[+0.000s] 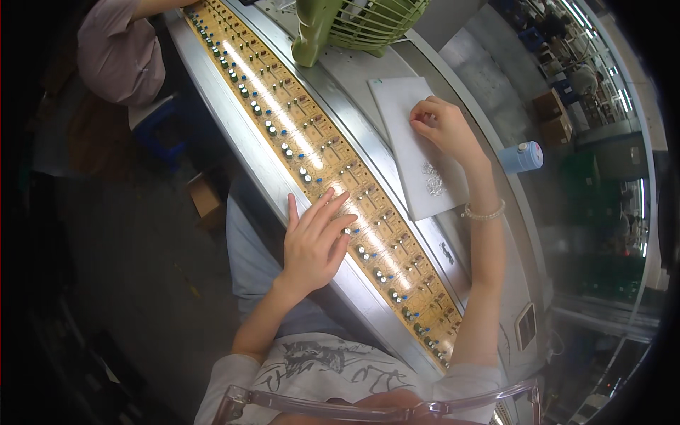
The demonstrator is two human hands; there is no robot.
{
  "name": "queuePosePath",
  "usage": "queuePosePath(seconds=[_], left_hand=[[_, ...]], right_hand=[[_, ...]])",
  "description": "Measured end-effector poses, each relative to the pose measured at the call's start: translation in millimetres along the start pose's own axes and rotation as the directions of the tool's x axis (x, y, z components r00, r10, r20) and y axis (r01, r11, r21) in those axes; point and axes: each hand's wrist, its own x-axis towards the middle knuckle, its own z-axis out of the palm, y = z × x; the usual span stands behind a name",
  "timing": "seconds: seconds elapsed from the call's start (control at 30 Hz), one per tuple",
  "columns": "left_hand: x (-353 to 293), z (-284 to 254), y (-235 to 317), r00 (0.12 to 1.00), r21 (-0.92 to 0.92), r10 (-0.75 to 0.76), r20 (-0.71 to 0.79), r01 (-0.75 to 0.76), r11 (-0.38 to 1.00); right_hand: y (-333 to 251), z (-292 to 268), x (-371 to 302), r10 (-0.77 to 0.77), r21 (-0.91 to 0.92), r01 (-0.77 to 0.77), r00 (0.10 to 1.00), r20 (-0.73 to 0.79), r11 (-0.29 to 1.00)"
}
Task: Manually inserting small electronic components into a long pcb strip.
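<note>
Head: left hand [313, 246] overlaps boards [333, 161] (fan [354, 27] beyond).

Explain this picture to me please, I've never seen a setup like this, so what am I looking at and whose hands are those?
There is no robot here. One wide fisheye camera on a person's head looks down, so the two bare hands are the wearer's own and straight edges look bent.

Between silver metal rails runs a long strip of amber circuit boards dotted with small parts. The left hand spreads its fingers over it.

The right hand is curled above a flat white slab, where a loose pile of tiny silvery pieces lies. Whether its fingertips pinch something is too small to tell.

Nearby are a green plastic fan and a light blue cylindrical container.
</note>
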Motion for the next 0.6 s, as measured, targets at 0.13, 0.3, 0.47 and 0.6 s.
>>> queuePosePath(seconds=[0.13,0.3,0.47,0.6], left_hand=[[-0.2,-1.5,-0.9,1.0,0.024,0.023,0.006,-0.023,0.999],[1.2,-1.3,-0.6,1.0,0.015,0.01,0.0,-0.01,1.0],[1.9,-1.7,-2.1,1.0,0.025,0.022,0.002,-0.023,0.999],[2.4,-1.9,-3.2,1.0,0.025,0.021,0.0,-0.021,0.999]], right_hand=[[-8.6,0.4,-0.8,-0.138,-0.227,0.136,0.99,0.008,0.964],[-29.4,4.7,-3.0,-0.286,-0.303,0.268,0.958,-0.016,0.915],[-47.7,35.7,-4.7,-0.371,0.078,0.366,0.927,0.061,0.927],[-48.9,52.3,-2.7,-0.389,0.033,0.387,0.92,0.057,0.921]])
